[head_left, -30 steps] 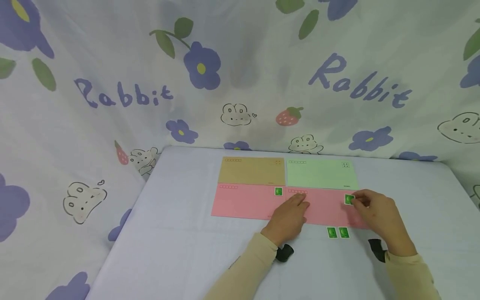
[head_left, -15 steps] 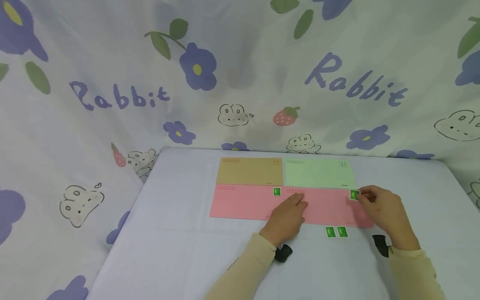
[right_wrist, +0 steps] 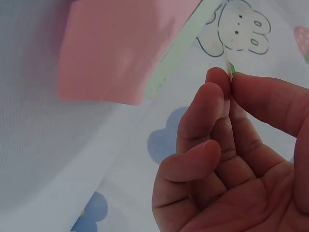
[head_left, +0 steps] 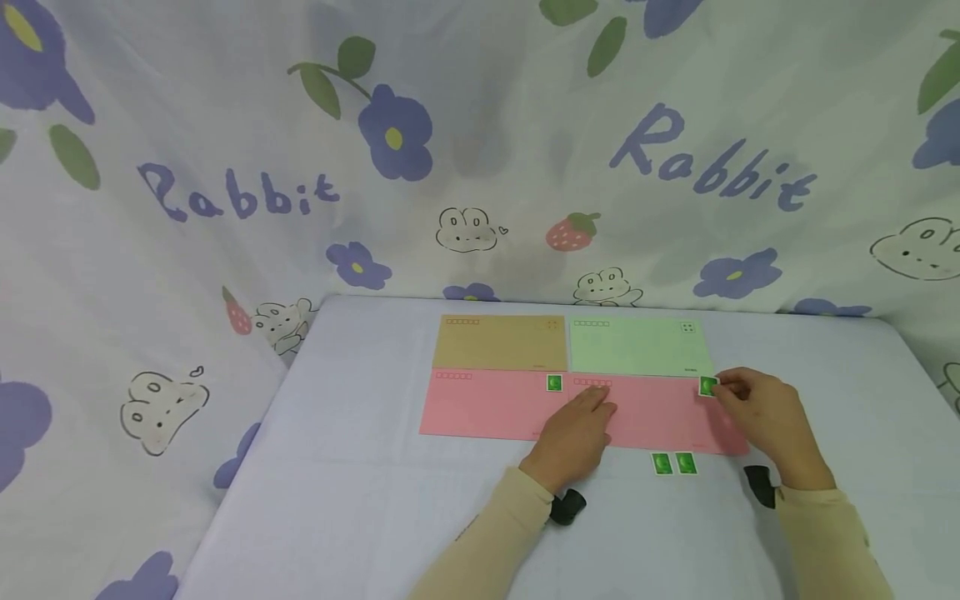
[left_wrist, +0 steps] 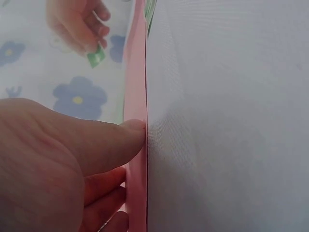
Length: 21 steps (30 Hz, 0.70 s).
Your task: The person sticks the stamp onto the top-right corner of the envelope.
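My right hand [head_left: 768, 421] pinches a small green stamp [head_left: 707, 386] by its edge between thumb and fingertips, over the top right corner of the right pink envelope [head_left: 660, 417]. The right wrist view shows this stamp [right_wrist: 231, 66] nearly edge-on. My left hand [head_left: 570, 437] rests on the left part of that envelope, fingers extended and pointing toward its row of printed squares. From the left wrist, the thumb [left_wrist: 130, 133] lies on the pink paper near its edge. To the left is another pink envelope [head_left: 480, 408], bearing a green stamp [head_left: 554, 382] at its top right corner.
Two loose green stamps, a left one [head_left: 662, 464] and a right one [head_left: 686, 463], lie on the white table [head_left: 337, 467] below the right pink envelope. Behind the pink ones are a brown envelope [head_left: 495, 343] and a pale green envelope [head_left: 637, 346]. A patterned curtain [head_left: 480, 150] hangs behind.
My right hand has moved the stamp to the right and slightly upward, toward the envelope's top right corner. The left hand stays in place.
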Motion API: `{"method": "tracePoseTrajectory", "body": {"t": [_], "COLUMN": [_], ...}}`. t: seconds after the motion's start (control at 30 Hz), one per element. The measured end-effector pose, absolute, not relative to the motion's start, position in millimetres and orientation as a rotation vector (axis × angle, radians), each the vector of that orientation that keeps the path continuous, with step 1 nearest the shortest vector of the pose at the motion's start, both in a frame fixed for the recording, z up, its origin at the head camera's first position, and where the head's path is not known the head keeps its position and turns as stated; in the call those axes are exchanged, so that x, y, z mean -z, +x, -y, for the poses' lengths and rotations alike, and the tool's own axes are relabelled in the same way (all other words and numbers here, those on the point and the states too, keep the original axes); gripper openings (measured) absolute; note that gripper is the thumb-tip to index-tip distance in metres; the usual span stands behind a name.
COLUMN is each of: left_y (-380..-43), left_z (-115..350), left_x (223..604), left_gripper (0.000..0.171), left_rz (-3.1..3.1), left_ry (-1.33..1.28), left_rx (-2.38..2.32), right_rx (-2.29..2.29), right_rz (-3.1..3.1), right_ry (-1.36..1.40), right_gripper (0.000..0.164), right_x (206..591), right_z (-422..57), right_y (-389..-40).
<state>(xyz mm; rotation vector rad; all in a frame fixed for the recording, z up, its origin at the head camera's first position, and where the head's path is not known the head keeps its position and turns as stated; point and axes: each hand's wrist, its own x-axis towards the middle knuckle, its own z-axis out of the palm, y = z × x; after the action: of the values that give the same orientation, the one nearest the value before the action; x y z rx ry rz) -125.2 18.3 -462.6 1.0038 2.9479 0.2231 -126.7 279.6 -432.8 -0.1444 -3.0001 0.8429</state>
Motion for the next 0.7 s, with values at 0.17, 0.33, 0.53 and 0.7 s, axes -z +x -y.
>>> {"method": "tracePoseTrajectory", "body": {"t": [0.17, 0.33, 0.53, 0.7], "left_y": [-124.3, -123.6, -123.6, -124.0], "left_z": [-17.3, -17.4, -17.5, -17.1], "left_x": [461.7, 460.7, 461.7, 460.6], "left_gripper": [0.043, 0.043, 0.043, 0.043], "left_rz": [-2.944, -2.944, -2.946, -2.94], "left_ry": [0.992, 0.98, 0.962, 0.964], "left_rx": [-0.259, -0.279, -0.285, -0.283], "right_rx": [-0.872, -0.89, -0.883, -0.877], "right_rz": [3.026, 3.062, 3.097, 3.128], "right_ry": [-0.119, -0.098, -0.092, -0.082], "right_gripper": [0.038, 0.039, 0.038, 0.039], "right_x": [432.6, 435.0, 439.8, 442.2], "right_z": [-279.9, -281.9, -287.1, -290.0], "right_y": [-130.0, -133.5, -137.6, -140.7]}}
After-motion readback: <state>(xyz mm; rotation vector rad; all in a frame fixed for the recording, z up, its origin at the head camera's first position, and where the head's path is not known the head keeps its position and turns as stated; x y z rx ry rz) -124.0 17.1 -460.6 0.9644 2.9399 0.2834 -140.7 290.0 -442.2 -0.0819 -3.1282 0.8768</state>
